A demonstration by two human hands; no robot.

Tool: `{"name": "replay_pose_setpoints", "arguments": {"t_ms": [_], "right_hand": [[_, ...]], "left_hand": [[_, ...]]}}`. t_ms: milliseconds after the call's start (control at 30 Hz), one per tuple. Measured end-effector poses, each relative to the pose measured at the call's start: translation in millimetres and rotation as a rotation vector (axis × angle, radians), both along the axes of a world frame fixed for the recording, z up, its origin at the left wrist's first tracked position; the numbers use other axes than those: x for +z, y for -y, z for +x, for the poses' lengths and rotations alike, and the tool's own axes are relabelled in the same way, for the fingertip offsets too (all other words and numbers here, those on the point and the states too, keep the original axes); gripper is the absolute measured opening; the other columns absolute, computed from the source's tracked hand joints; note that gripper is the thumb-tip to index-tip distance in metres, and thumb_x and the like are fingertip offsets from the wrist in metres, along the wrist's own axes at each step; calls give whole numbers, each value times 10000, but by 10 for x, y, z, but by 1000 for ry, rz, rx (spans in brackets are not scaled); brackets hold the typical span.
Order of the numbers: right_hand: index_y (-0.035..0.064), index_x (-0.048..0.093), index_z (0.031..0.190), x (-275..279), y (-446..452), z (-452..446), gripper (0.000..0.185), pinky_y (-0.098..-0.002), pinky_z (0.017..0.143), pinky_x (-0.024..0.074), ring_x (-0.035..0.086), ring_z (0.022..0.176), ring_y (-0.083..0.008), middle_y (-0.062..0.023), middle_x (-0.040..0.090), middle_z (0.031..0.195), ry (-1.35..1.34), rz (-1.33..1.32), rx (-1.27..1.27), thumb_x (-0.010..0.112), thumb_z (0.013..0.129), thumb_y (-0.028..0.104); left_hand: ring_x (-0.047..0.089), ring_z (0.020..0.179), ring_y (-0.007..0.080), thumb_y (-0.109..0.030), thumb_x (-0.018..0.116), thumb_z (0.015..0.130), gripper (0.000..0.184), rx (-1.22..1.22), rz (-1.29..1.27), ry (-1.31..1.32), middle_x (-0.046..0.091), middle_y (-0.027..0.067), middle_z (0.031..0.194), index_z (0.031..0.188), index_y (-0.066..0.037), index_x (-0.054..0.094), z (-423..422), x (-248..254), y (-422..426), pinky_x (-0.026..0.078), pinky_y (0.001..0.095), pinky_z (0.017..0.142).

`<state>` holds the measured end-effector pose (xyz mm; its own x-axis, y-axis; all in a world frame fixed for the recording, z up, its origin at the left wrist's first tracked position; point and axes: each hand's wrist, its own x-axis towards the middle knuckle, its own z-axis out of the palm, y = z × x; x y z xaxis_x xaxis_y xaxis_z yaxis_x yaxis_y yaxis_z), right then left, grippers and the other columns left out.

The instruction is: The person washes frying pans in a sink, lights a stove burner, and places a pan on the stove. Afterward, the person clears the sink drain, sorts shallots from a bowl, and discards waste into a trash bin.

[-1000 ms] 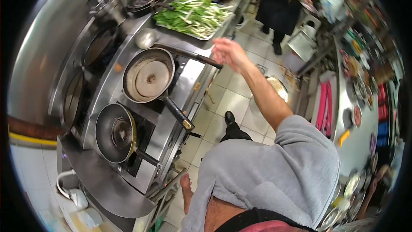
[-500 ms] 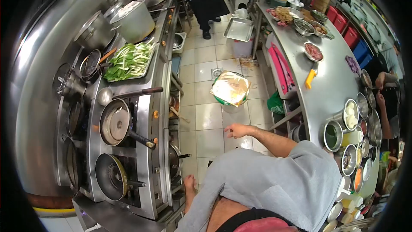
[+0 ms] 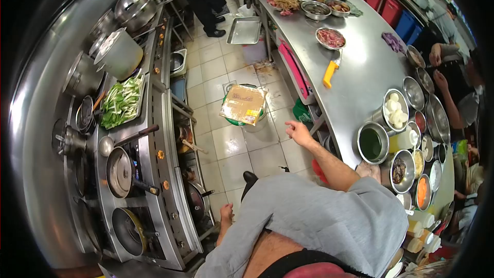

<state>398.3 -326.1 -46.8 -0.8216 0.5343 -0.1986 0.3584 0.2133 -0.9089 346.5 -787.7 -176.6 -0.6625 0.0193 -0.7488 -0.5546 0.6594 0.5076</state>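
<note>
My right hand [image 3: 298,132] is stretched out over the tiled floor beside the steel table. Its fingers are loosely bent and apart, with nothing held. Low at my left side, my left hand [image 3: 226,212] hangs near the front of the stove with its fingers curled in, and no object shows in it. A brown cardboard piece [image 3: 244,104] with a yellow label lies on top of a green-rimmed bucket [image 3: 261,121] on the floor, ahead of both hands.
Left, the stove [image 3: 163,195] carries pans [image 3: 128,230], a ladle [image 3: 106,146], a tray of greens [image 3: 122,101] and a pot [image 3: 118,54]. Right, the steel table [image 3: 355,92] holds bowls [image 3: 372,143] and a yellow-handled tool [image 3: 330,74]. One person [image 3: 203,0] stands ahead; another's arms [image 3: 446,87] show right.
The view has swung right, away from the stove toward the table. My right hand has moved from beside a pan handle to over the floor near the table.
</note>
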Motion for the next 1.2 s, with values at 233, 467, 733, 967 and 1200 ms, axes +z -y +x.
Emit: {"name": "replay_pose_setpoints", "arguments": {"t_ms": [233, 467, 733, 967, 1200], "right_hand": [[13, 555, 1009, 290, -390, -73, 267, -310, 610, 419, 498, 659, -218, -113, 495, 740, -242, 565, -484, 542, 747, 64], [113, 447, 1190, 525, -1181, -102, 552, -472, 869, 295, 381, 1037, -334, -186, 409, 1079, 129, 1086, -731, 650, 698, 258], [132, 386, 1243, 375, -1487, -104, 613, -489, 939, 221, 314, 1118, -348, -202, 359, 1168, 341, 1024, -771, 635, 717, 323], [120, 406, 1227, 393, -1588, -177, 579, -483, 938, 227, 321, 1115, -344, -196, 368, 1164, 364, 992, -761, 620, 732, 332], [93, 416, 1213, 456, -1678, -207, 584, -472, 927, 236, 332, 1098, -340, -202, 378, 1140, 319, 950, -710, 604, 739, 378]], "left_hand": [[482, 560, 179, -234, 621, 741, 327, -3, -94, 48, 516, 58, 667, 970, -7, 573, -245, -69, -72, 396, 327, 439], [542, 638, 194, -244, 619, 728, 371, -279, -1, -47, 590, 100, 786, 998, 8, 580, -1366, -440, -624, 437, 336, 469], [581, 883, 240, -265, 623, 714, 420, -240, 101, -236, 606, 163, 965, 1022, 16, 574, -2644, -528, -1394, 459, 322, 759], [575, 912, 247, -313, 616, 704, 445, -392, 19, -220, 605, 169, 969, 997, 20, 584, -2957, -426, -1668, 445, 324, 800], [602, 688, 210, -295, 634, 702, 426, -305, 1, -87, 627, 144, 834, 990, 15, 586, -2766, -644, -1750, 489, 312, 613]]}}
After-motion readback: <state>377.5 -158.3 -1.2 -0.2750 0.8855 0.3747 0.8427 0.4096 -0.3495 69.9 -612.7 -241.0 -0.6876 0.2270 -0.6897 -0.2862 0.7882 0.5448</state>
